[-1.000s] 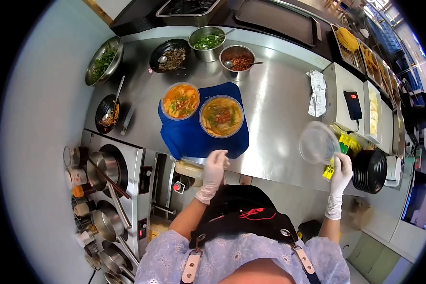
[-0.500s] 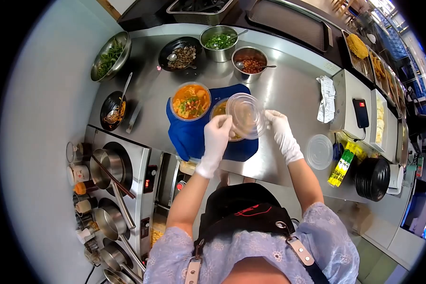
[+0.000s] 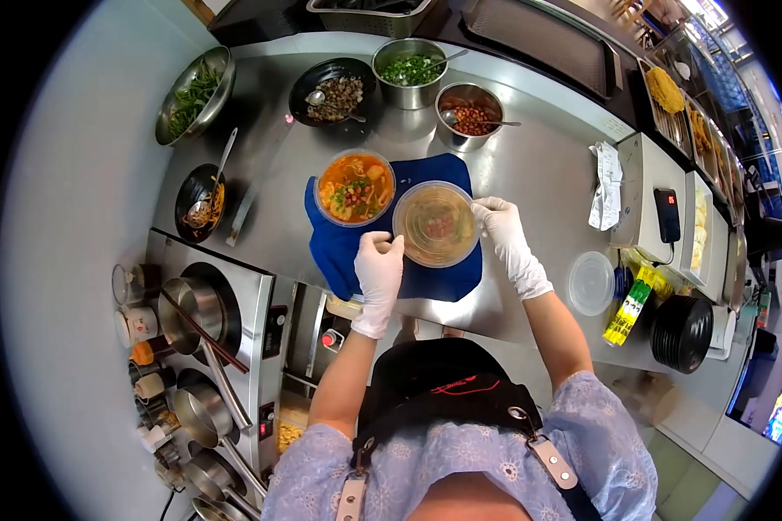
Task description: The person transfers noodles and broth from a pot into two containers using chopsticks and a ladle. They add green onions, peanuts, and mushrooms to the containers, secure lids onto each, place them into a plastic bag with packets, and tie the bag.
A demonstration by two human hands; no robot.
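A clear round lid (image 3: 436, 223) lies over the right-hand soup container on a blue cloth (image 3: 456, 282). My gloved right hand (image 3: 502, 233) pinches the lid's right edge. At its left edge is my gloved left hand (image 3: 380, 271), its fingers bent together and touching the rim. Through the lid, broth and a reddish topping show. Just to the left stands an uncovered container of orange soup (image 3: 354, 187) with green garnish. Another clear lid (image 3: 591, 283) rests on the steel counter at the right.
Behind the cloth stand a pot of chopped greens (image 3: 411, 69), a pot of red-brown pieces (image 3: 470, 119) and a black pan (image 3: 332, 92). Steel saucepans (image 3: 190, 314) line the left. Black bowls (image 3: 682, 333) are stacked at the right, near a phone (image 3: 666, 214).
The lid has come down from a tilted position above the right container and now lies flat over it. My left hand has moved left and down to the lid's left edge.
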